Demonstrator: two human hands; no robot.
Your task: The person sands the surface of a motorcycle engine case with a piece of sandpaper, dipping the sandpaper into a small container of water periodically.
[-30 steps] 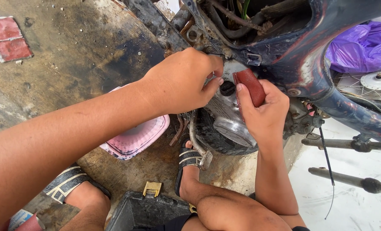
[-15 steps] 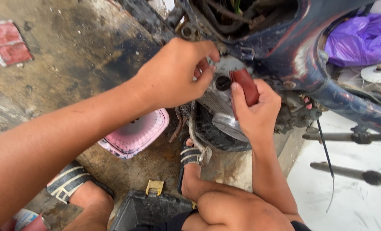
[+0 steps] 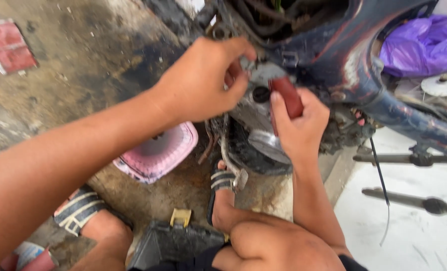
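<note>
Shifted slightly left since earlier, my left hand (image 3: 203, 83) pinches an engine-cover (image 3: 263, 113) fitting while my right hand (image 3: 296, 128), at 3 o'clock, clamps the red-handled tool (image 3: 286, 95)—rigid, oily; grip mid-handle.

The engine casing (image 3: 258, 113) is dull grey metal, grimy, while the motorbike's dark blue body panel (image 3: 354, 55) looks like scuffed, semi-gloss plastic. The tool's red handle (image 3: 287, 96) seems smooth, matt plastic. The concrete floor (image 3: 83, 65) is rough and oil-stained; the purple bag (image 3: 424, 45) is thin, crinkled, shiny plastic.
</note>
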